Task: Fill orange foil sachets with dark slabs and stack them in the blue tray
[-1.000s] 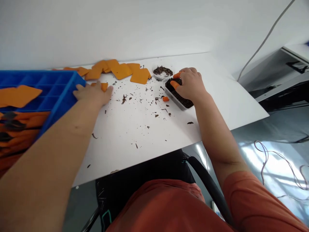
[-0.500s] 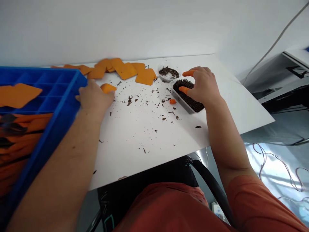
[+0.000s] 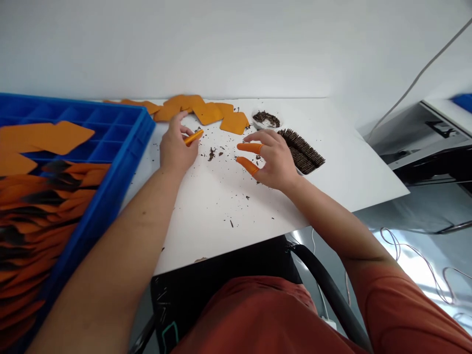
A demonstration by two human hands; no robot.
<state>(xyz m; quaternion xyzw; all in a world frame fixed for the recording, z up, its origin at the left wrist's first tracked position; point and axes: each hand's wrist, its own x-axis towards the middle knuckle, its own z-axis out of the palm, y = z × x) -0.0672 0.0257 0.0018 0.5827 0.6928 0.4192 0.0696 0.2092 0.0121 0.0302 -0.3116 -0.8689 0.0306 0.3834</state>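
My left hand (image 3: 179, 145) is closed on a curled orange piece (image 3: 193, 137) above the white table, beside the blue tray. My right hand (image 3: 275, 160) has orange covers on two fingers, spread apart with nothing seen between them. It is near a container packed with thin dark sticks (image 3: 302, 151), partly hiding it. Behind it stands a small round dish (image 3: 266, 119) with dark flakes. Flat orange pieces (image 3: 208, 113) overlap along the back of the table.
At the left, a blue compartment tray (image 3: 142, 132) holds many orange-and-dark pieces (image 3: 47, 211) and flat orange sheets (image 3: 59, 139). Dark crumbs are scattered over the white table (image 3: 206, 221). A chair arm (image 3: 332, 295) stands below the front edge.
My left hand has moved right, away from the tray edge, with the orange piece. My right hand has moved left, off the stick container. The view has shifted slightly.
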